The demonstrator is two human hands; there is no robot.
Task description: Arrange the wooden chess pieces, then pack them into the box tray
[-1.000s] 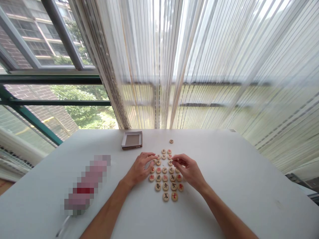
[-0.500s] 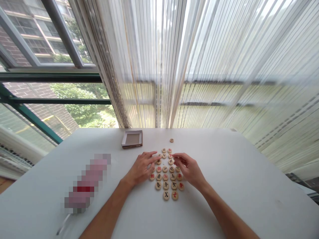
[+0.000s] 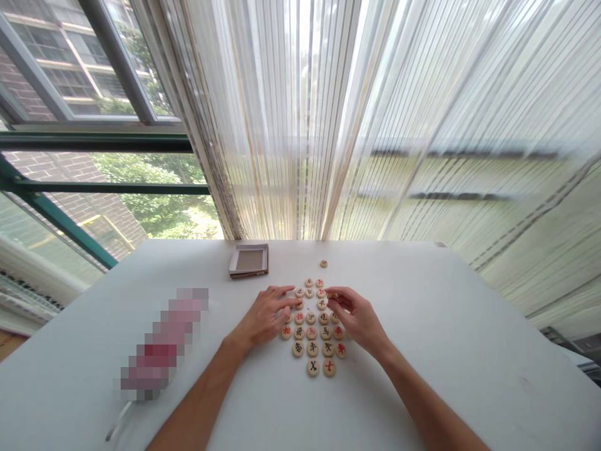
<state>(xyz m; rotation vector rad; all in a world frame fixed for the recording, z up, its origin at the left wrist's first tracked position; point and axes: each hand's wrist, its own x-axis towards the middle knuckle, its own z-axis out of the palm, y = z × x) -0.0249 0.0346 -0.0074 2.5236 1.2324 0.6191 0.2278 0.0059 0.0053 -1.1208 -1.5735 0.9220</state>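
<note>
Round wooden Chinese chess pieces (image 3: 312,332) with red and black characters lie in close rows on the white table. My left hand (image 3: 270,315) rests at the left edge of the rows, fingers spread. Its index fingertip touches a piece (image 3: 299,305) and partly covers it; other pieces there are partly hidden. At the right edge is my right hand (image 3: 355,315), thumb and index finger curved and apart. Those fingertips are beside a red-marked piece (image 3: 321,292) and a black-marked piece (image 3: 322,304). Part of another piece seems to show behind the right fingers.
One chess piece (image 3: 323,264) lies apart toward the back. A shallow open box (image 3: 250,260) stands at the back left of the white table (image 3: 451,351). A blurred-out pink object (image 3: 162,344) lies on the left. String curtains (image 3: 291,188) hang behind the table's far edge.
My left index finger has dropped slightly onto the piece below it. The right thumb and index finger are a little further apart. The pieces have stayed in place.
</note>
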